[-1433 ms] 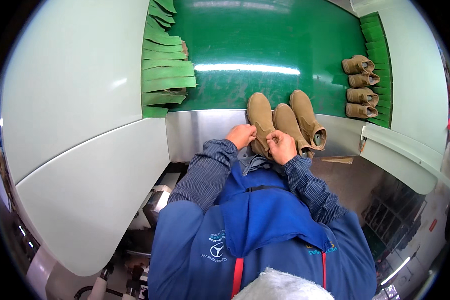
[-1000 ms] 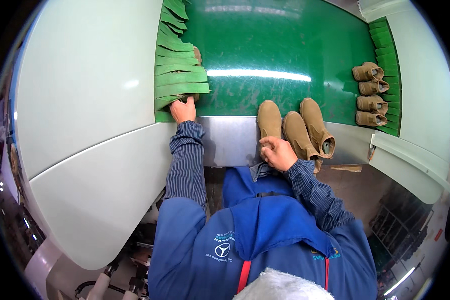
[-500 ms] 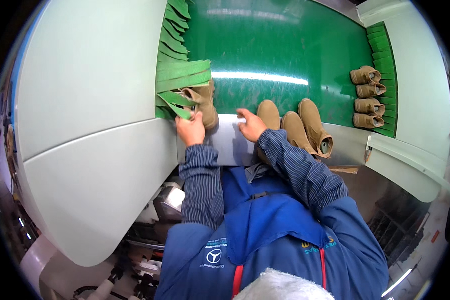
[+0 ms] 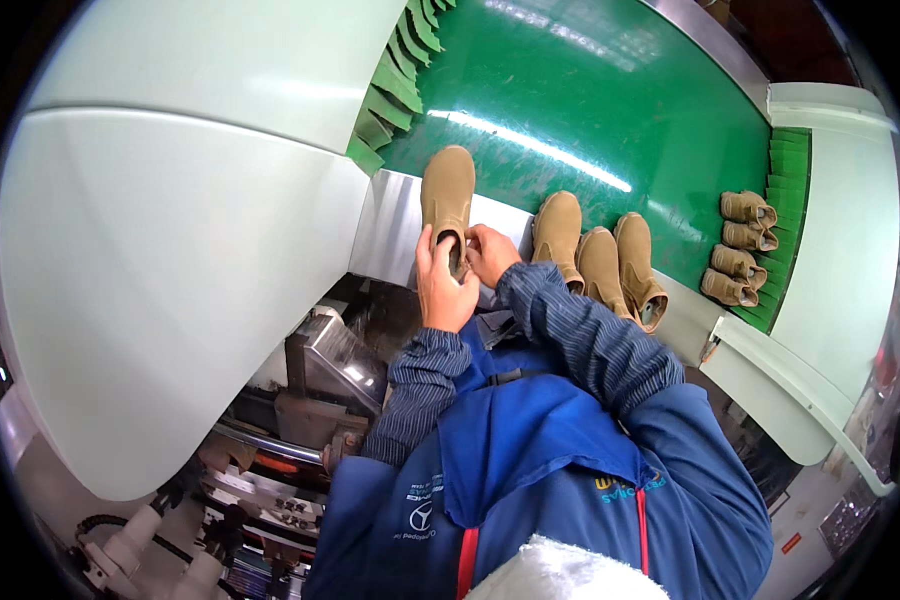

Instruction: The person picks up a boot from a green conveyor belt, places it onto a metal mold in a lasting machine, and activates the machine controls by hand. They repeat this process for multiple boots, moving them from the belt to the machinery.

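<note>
A tan ankle boot (image 4: pixel 448 188) lies on the metal ledge with its toe pointing away from me and its opening toward me. My left hand (image 4: pixel 443 285) is closed on the left side of the boot's collar, fingers at the opening. On the collar's right side, my right hand (image 4: pixel 492 255) has its fingers bent and pinching the edge. Something dark shows inside the opening. Just right of my hands stand three more tan boots, the nearest boot (image 4: pixel 558 230) beside a middle boot (image 4: pixel 599 262) and a right boot (image 4: pixel 634 250).
A green conveyor belt (image 4: pixel 570 110) runs behind the metal ledge (image 4: pixel 390 225). Green strip curtains hang at its left opening (image 4: pixel 395 90) and right opening (image 4: pixel 788 200). Several small-looking boots (image 4: pixel 746 235) stand by the right curtain. Pale machine housings (image 4: pixel 170 220) flank the belt; machinery (image 4: pixel 335 365) sits below left.
My left hand has brought the boot from under the left curtain onto the ledge and turned it toe-away. My right hand has come over to its collar. The view has shifted and tilted.
</note>
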A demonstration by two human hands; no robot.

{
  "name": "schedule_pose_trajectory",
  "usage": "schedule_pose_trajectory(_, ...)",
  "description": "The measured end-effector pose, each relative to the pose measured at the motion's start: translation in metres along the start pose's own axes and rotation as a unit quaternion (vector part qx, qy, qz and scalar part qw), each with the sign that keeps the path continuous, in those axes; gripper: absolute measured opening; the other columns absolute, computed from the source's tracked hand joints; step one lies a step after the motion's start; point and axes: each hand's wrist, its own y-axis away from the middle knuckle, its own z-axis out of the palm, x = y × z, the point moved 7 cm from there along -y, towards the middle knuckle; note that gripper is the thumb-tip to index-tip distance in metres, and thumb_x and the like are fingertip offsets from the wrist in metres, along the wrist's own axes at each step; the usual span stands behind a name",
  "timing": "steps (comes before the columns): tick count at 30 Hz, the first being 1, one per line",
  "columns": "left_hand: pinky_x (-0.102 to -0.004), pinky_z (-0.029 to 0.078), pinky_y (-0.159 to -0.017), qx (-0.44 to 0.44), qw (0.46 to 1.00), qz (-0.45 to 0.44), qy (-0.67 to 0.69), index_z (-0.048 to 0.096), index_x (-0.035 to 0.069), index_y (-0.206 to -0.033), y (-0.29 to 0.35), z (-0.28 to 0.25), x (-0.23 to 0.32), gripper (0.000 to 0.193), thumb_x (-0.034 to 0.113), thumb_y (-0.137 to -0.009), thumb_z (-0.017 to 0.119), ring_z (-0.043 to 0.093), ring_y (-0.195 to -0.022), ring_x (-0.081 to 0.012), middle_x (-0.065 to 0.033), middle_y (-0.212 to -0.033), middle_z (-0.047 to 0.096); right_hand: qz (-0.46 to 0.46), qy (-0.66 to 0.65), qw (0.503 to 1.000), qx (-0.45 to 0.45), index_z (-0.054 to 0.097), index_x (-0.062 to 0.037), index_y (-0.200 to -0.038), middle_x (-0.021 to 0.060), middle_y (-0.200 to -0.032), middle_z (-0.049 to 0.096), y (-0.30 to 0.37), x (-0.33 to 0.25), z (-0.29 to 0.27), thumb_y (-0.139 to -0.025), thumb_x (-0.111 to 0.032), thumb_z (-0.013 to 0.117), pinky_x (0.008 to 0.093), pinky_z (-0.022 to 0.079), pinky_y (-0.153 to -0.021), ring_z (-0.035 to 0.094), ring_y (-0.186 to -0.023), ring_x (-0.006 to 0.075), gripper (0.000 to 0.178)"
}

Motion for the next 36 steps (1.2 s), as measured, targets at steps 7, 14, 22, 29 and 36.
schedule_pose_trajectory(7, -0.0476, 0.049, -0.102, 0.005, 0.998, -0.068, -0.002, 0.069, -0.002, -0.103, -0.02, 0.007, -0.005, 0.024, 0.019, -0.093, 0.065, 0.059, -0.122, -0.0414, -0.0187, -0.147, 0.054, -0.053, 0.241, 0.961, -0.123, 0.075, -0.0032, -0.093, 0.0217, -0.089, 0.074, -0.028, -0.016, -0.006, -0.087, -0.024, 0.066, 0.0489, 0.056, -0.082, 0.071, -0.087, 0.0408, 0.023)
schedule_pose_trajectory(14, -0.0456, 0.051, -0.099, 0.026, 0.999, -0.002, 0.04, 0.067, -0.004, -0.099, 0.019, 0.021, -0.005, 0.02, 0.015, -0.092, 0.066, 0.063, -0.118, -0.0402, -0.019, -0.138, 0.061, -0.099, 0.431, 0.874, -0.2, 0.076, -0.0052, -0.095, 0.0238, -0.089, 0.074, -0.018, 0.005, -0.014, -0.092, -0.027, 0.064, 0.0496, 0.059, -0.078, 0.074, -0.088, 0.0393, 0.025)
schedule_pose_trajectory(22, -0.0445, 0.05, -0.104, -0.008, 1.0, 0.002, -0.023, 0.073, 0.005, -0.102, 0.089, 0.006, 0.018, 0.022, 0.02, -0.087, 0.068, 0.058, -0.127, -0.038, -0.0223, -0.139, 0.059, -0.096, 0.393, 0.896, -0.183, 0.067, -0.0033, -0.127, 0.024, -0.121, 0.07, 0.011, 0.005, -0.054, -0.088, -0.023, 0.069, 0.0486, 0.053, -0.099, 0.067, -0.114, 0.0404, 0.044)
schedule_pose_trajectory(29, -0.0411, 0.054, -0.093, 0.03, 0.995, -0.003, 0.095, 0.068, -0.002, -0.105, 0.221, -0.102, 0.06, 0.022, 0.014, -0.09, 0.067, 0.068, -0.105, -0.033, -0.0161, -0.111, 0.069, -0.283, 0.41, 0.853, -0.156, 0.076, -0.0071, -0.107, 0.0193, -0.101, 0.076, 0.077, -0.071, -0.095, -0.083, -0.033, 0.07, 0.0453, 0.058, -0.085, 0.075, -0.093, 0.0337, 0.035)
schedule_pose_trajectory(36, -0.0295, 0.057, -0.092, 0.293, 0.903, -0.12, 0.289, 0.069, 0.002, -0.112, 0.406, -0.239, -0.018, 0.014, 0.006, -0.098, 0.068, 0.07, -0.103, -0.0134, -0.0083, -0.117, 0.073, -0.433, 0.174, 0.851, -0.24, 0.07, -0.0003, -0.115, 0.0152, -0.09, 0.075, 0.24, -0.281, -0.016, -0.089, -0.011, 0.07, 0.0357, 0.057, -0.071, 0.074, -0.079, 0.0253, 0.028)
